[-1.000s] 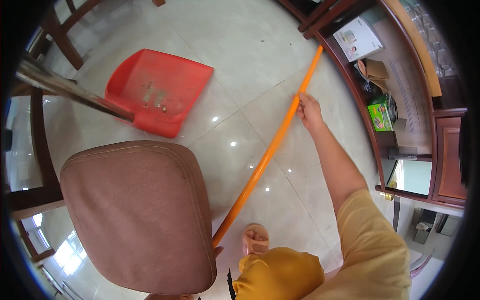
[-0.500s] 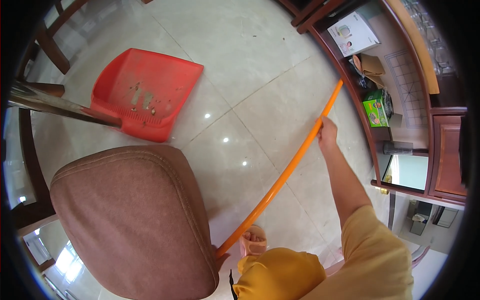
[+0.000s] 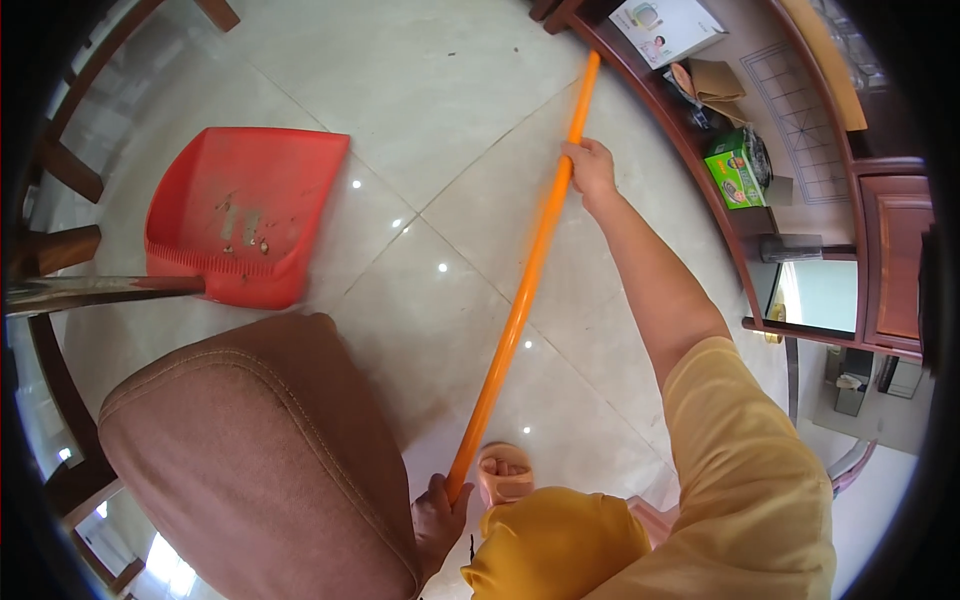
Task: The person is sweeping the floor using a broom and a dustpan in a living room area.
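A long orange pole (image 3: 518, 310) slants across the floor in front of me. My right hand (image 3: 589, 172) is wrapped round its upper part, a little short of the far tip. Low down, my left hand (image 3: 438, 515) is closed on the near end, beside the chair. No bristles or head show on the pole. To the left, a red dustpan (image 3: 300, 165) with dusty debris in it lies on the tiles, its shiny metal handle (image 3: 105, 292) reaching to the left edge.
A brown padded chair (image 3: 250, 450) fills the lower left, close to my left hand. On the right, a dark wooden cabinet (image 3: 668, 130) holds a white box (image 3: 668, 28) and a green box (image 3: 735, 172). My sandalled foot (image 3: 505, 475) is below. Wooden furniture legs (image 3: 72, 170) stand at left.
The pole has swung more upright, its far tip moving left and away. My right hand went with it. My left hand has come out from behind the chair. The view has shifted.
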A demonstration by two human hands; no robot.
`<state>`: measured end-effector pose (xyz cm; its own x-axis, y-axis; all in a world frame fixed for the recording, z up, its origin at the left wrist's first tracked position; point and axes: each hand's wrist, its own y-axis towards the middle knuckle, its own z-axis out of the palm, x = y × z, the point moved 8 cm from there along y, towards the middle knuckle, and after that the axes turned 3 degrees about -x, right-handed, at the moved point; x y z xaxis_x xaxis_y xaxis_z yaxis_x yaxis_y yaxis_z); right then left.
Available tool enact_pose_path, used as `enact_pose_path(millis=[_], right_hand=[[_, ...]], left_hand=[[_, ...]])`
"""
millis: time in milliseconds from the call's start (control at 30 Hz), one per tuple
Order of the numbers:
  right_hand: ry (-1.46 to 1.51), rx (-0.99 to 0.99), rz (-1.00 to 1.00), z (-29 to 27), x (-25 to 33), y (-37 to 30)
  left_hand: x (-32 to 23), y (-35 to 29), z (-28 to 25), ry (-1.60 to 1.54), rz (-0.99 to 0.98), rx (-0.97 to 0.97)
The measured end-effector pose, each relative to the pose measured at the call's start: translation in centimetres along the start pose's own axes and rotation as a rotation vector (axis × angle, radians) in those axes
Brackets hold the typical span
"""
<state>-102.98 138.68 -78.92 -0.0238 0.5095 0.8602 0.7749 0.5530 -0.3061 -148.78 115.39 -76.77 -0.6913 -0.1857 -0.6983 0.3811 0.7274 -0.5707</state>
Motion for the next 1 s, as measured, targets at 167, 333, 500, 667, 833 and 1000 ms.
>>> enact_pose_path(millis=[167,333,500,667,833,1000], right_hand=[[0.043,-0.112,0.047,-7.2,-3.8,-0.7],[0.045,-0.184,0.092,-13.4,-7.1,-3.1],[-0.005,-0.318,0.185,-19.2,-10.8,-7.2],[-0.115,-0.450,0.296,-25.4,-14.0,-10.4],[-0.204,-0.556,0.404,-30.0,-18.0,-12.3],[-0.200,-0.719,0.452,-31.5,-20.3,-15.2]], left_hand=[[-0.6,0.4,1.6,0.124,-0.033,0.214],[-0.6,-1.6,3.9,0.152,-0.042,0.380],[0.2,-2.3,4.2,0.191,-0.043,0.497],[0.9,-2.3,6.4,0.340,-0.178,0.689],[-0.9,-3.4,6.7,0.266,-0.095,0.760],[0.2,-2.1,5.1,0.475,-0.076,0.730]])
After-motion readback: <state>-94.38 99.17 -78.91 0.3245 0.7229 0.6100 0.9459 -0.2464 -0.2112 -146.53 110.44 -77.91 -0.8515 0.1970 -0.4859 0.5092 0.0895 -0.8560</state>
